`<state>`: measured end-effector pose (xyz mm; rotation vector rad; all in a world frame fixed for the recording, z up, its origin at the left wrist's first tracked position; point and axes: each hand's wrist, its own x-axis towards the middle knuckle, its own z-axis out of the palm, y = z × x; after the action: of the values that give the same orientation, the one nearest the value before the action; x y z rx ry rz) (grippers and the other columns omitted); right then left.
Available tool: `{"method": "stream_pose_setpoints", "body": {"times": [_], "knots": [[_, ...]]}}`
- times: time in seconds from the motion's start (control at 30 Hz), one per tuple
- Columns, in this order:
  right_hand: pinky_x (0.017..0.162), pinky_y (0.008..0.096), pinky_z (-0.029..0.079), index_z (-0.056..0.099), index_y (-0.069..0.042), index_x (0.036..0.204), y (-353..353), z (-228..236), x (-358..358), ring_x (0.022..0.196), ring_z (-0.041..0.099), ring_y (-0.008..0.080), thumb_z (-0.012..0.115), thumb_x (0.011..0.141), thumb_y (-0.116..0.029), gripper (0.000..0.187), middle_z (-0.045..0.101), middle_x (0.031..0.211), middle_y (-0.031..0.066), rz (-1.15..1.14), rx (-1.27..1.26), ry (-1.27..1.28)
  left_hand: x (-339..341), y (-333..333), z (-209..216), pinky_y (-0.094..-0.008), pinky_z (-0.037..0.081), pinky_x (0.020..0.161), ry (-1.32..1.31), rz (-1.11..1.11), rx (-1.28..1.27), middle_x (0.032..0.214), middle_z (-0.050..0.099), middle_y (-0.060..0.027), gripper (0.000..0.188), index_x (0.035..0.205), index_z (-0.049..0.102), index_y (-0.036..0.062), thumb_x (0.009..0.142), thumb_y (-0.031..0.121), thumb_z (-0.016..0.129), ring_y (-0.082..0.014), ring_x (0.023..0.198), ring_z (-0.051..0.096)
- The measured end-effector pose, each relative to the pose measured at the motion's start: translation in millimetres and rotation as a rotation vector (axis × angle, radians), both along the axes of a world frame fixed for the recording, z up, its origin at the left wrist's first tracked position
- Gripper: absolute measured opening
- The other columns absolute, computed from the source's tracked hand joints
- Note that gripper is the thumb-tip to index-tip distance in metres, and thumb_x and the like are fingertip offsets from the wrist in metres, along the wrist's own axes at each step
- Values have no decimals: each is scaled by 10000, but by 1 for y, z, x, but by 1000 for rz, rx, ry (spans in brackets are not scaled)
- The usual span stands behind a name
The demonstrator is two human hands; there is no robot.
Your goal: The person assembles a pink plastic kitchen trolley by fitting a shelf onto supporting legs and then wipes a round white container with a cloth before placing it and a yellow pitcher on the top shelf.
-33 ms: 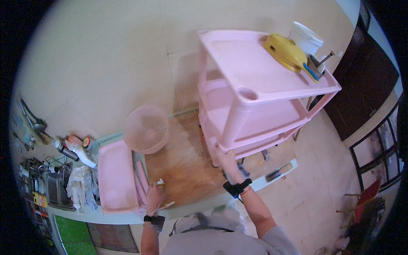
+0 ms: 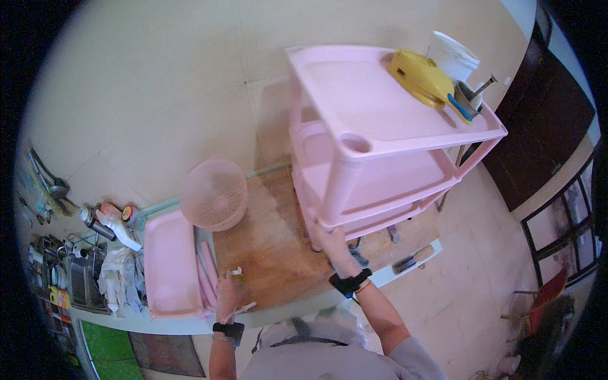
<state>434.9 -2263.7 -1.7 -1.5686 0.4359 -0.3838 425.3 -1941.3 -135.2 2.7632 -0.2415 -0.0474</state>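
Observation:
A pink plastic shelf rack (image 2: 354, 187) with several tiers stands on the brown worktop, right of centre. My right hand (image 2: 330, 239) is closed round its lower front left corner. My left hand (image 2: 227, 296) is at the worktop's near edge, beside several pink tubes (image 2: 208, 269), its fingers curled and partly blurred. Just past those fingers shows a small white-topped object (image 2: 237, 272); I cannot tell whether it is held. A separate pink tray (image 2: 170, 266) lies left of the tubes. Beyond them stands a pink mesh basket (image 2: 214, 193).
On the rack's top lie a yellow dustpan-like piece (image 2: 419, 77), a white bucket (image 2: 453, 54) and a metal pan (image 2: 468, 98). A brush (image 2: 405, 263) lies at the counter's right end. A dark sink (image 2: 88, 278), bottles and a crumpled plastic bag (image 2: 120, 272) are at left.
The rack has shifted slightly left, and my right hand has moved left with it. The whole view has also moved a little. My left hand stays nearly in place.

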Motion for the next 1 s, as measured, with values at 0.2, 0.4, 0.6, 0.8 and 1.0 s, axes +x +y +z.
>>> {"method": "stream_pose_setpoints", "body": {"times": [0.2, 0.4, 0.6, 0.8, 1.0], "knots": [[730, 305, 432, 523, 45, 1109, -47, -35, 0, 808, 510, 153, 583, 840, -175, 353, 584, 936, 63, 459, -319, -273, -9, -134, 85, -393, 359, 976, 43, 179, -706, 1298, 414, -201, 440, 1279, 374, -21, 886, 128, 505, -341, 1185, 422], [756, 352, 455, 596, -53, 1022, -111, -28, -32, 897, 581, 251, 565, 848, -164, 209, 588, 989, 140, 650, -540, -254, -26, -257, 155, -363, 293, 1019, -43, -110, -984, 1333, 379, -167, 537, 1358, 258, -1, 899, 143, 497, -249, 1254, 335], [724, 328, 469, 608, -16, 955, -249, -25, -80, 794, 596, 219, 576, 836, -138, 173, 626, 875, 126, 315, -359, -41, -2, -283, 123, -362, 294, 1010, 76, 89, -991, 1286, 400, -176, 501, 1326, 286, -16, 889, 111, 495, -245, 1196, 374], [662, 283, 479, 598, -16, 954, -371, -55, -142, 742, 589, 163, 630, 792, -103, 187, 603, 780, 52, 141, -508, 349, 6, -292, 106, -287, 426, 792, 4, 176, -986, 984, 555, -102, 226, 1090, 436, -30, 912, 107, 458, -169, 916, 514], [839, 377, 422, 551, -55, 1050, -385, -126, -189, 993, 518, 317, 690, 687, -102, 392, 543, 1063, 134, 484, -1050, 417, 8, -279, 76, -263, 399, 697, -251, 168, -766, 798, 475, -26, 109, 968, 471, 6, 919, 103, 466, -125, 753, 444]]}}
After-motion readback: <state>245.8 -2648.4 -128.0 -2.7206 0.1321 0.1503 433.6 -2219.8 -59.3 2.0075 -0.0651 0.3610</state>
